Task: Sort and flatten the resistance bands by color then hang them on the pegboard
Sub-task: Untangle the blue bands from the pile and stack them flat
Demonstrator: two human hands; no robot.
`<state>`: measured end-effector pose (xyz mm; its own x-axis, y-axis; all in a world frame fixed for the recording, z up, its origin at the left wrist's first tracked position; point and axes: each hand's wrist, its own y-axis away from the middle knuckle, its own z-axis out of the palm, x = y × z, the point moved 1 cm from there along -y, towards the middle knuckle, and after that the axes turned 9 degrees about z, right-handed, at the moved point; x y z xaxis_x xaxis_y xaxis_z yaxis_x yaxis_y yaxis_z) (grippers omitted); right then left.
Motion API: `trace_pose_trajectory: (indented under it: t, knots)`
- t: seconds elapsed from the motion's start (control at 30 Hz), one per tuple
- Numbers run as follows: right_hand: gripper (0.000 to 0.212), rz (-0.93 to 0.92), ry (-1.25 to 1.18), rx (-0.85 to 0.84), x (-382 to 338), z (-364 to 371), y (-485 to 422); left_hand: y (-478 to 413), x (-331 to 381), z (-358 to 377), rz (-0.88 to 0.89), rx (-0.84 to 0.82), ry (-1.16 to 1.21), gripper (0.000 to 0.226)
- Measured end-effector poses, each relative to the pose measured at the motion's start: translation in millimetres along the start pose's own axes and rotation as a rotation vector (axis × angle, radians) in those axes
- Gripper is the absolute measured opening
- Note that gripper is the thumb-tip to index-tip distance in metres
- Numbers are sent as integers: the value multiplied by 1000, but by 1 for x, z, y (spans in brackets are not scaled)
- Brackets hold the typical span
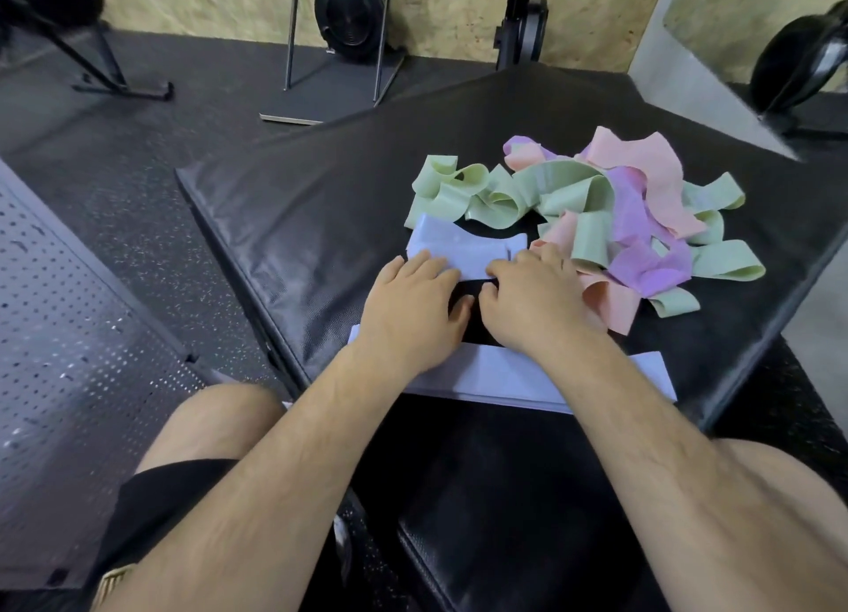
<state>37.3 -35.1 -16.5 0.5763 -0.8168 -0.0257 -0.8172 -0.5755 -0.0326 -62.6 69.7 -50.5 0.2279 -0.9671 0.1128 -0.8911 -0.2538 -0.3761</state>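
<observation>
A crumpled pale blue band (452,244) lies on the black mat (298,207). My left hand (408,304) and my right hand (534,299) both rest on its near edge, fingers curled onto it. Flattened pale blue bands (504,375) lie stacked under my wrists. A tangled heap sits to the right: green bands (504,194), pink bands (642,171) and purple bands (642,226) mixed together. The grey pegboard (69,359) lies flat on the floor at the left.
A metal stand with a black round weight (351,15) is at the back on the dark rubber floor (137,162). Another black stand (114,79) is back left, a mirror (757,38) back right. My bare knees frame the mat's near edge.
</observation>
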Motion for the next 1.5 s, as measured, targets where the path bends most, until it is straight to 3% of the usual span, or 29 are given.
trace_pose_trajectory:
  t: [0.3,0.43,0.63,0.8,0.9,1.03,1.17,1.27,1.5]
  knots:
    - [33,-31,-212,71,0,2,-3,-2,2,-7,-23,42,123,44]
    - [25,-145,-562,178,-2,-3,5,-4,7,-25,-79,128,373,51]
    - [26,-272,-980,169,-4,-11,26,3,12,-43,-160,209,714,51]
    - [40,-286,-1231,140,-1,-17,36,10,13,-51,-177,322,783,35]
    - [37,-206,-1374,60,3,-25,42,11,13,-59,-180,366,783,35]
    - [28,-181,-1326,126,3,-40,35,-1,20,-84,-163,388,791,47]
    - [22,-203,-1278,77,-3,-75,30,-23,36,-127,-59,417,787,50]
    - [10,-178,-1333,230,2,-110,28,-36,46,-163,2,446,810,49]
    - [4,-332,-1358,295,22,-204,57,-40,74,-249,145,604,916,26]
